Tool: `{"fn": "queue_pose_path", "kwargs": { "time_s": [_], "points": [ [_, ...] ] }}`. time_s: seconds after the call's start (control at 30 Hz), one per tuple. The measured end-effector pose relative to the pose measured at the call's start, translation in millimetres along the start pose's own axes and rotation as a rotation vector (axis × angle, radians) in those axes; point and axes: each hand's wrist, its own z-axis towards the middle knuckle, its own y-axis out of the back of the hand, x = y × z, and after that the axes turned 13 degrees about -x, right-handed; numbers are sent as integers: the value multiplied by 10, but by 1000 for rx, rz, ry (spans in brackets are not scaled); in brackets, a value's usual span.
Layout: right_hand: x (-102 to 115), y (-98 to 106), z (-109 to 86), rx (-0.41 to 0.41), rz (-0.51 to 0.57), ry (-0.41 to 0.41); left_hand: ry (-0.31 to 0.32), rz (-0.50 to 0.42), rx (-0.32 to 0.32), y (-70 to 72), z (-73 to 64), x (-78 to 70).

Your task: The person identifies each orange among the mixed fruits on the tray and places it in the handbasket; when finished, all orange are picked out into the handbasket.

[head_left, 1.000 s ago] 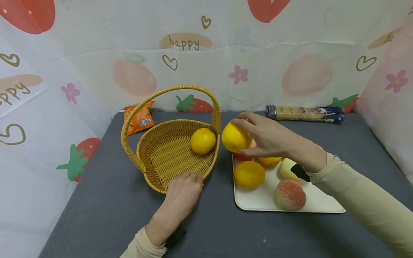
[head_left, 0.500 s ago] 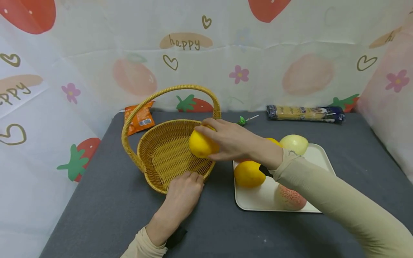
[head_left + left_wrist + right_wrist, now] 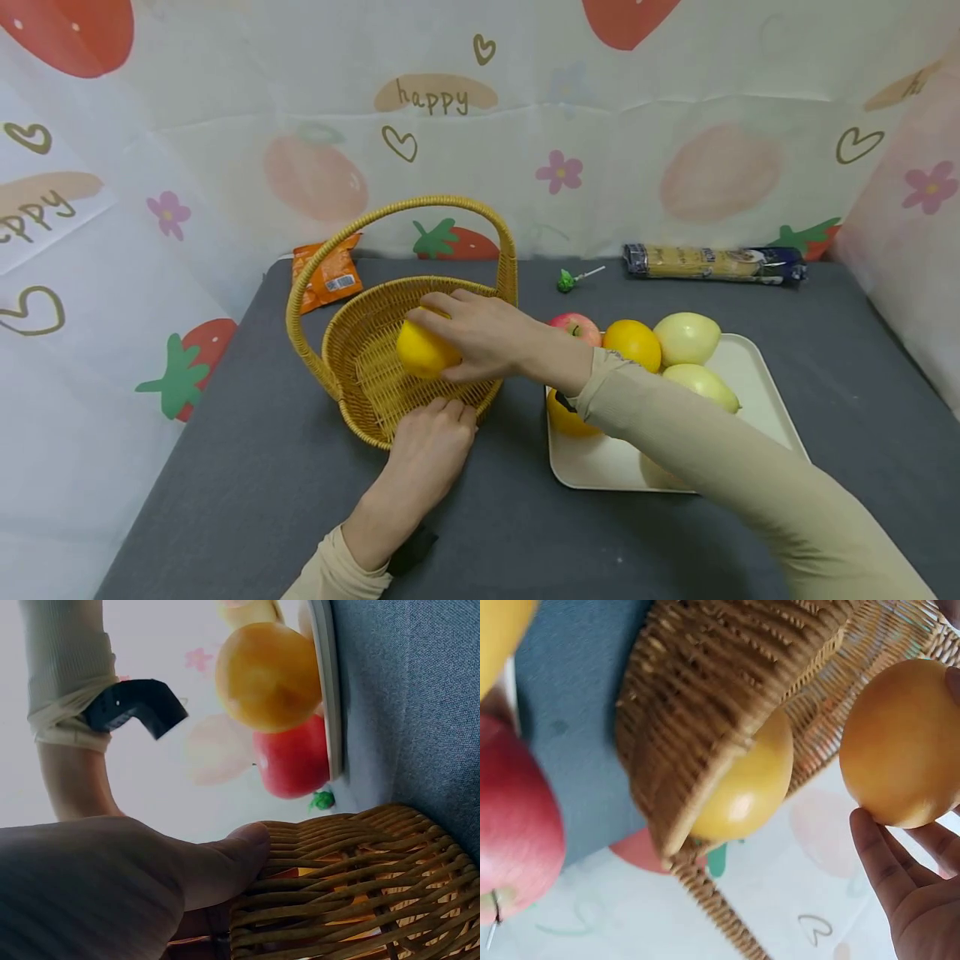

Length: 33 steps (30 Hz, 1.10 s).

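Note:
Pinched in the fingers of my right hand (image 3: 487, 337) is a yellow-orange orange (image 3: 423, 348), held over the inside of a wicker basket (image 3: 378, 379). The right wrist view shows fingertips against the side of that orange (image 3: 904, 746). A second orange (image 3: 750, 787) lies inside the basket by its right wall; in the head view my right hand hides it. My left hand (image 3: 431, 446) grips the basket's near rim, the thumb over the woven edge (image 3: 360, 885) in the left wrist view. The arched handle (image 3: 401, 206) stands upright.
A cream tray (image 3: 768, 392) at the right bears a red apple (image 3: 576, 325), oranges (image 3: 632, 343) and pale green fruits (image 3: 686, 337); my right forearm crosses it. Behind lie a green lollipop (image 3: 566, 281), a long noodle pack (image 3: 712, 262) and an orange packet (image 3: 333, 275).
My right hand has carried the orange leftward from above the tray, past the basket's right rim, to over its inside. My left hand stays on the near rim.

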Motion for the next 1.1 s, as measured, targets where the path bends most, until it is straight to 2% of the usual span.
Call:
{"fn": "queue_pose_path", "kwargs": {
  "time_s": [0.17, 0.4, 0.77, 0.9, 1.1],
  "points": [
    [51, -94, 98, 26, -33, 13, 1, 8, -7, -5, 2, -5],
    [68, -215, 204, 122, -49, -29, 1, 18, 10, 6, 7, -7],
    [87, -333, 199, 270, 5, -44, 6, 12, 20, 2, 5, -7],
    [95, -357, 189, 260, -48, -26, 5, 14, 21, 5, 6, -9],
    [90, -356, 167, 154, -123, 33, 6, 17, 28, 8, 9, -8]
  ]
}}
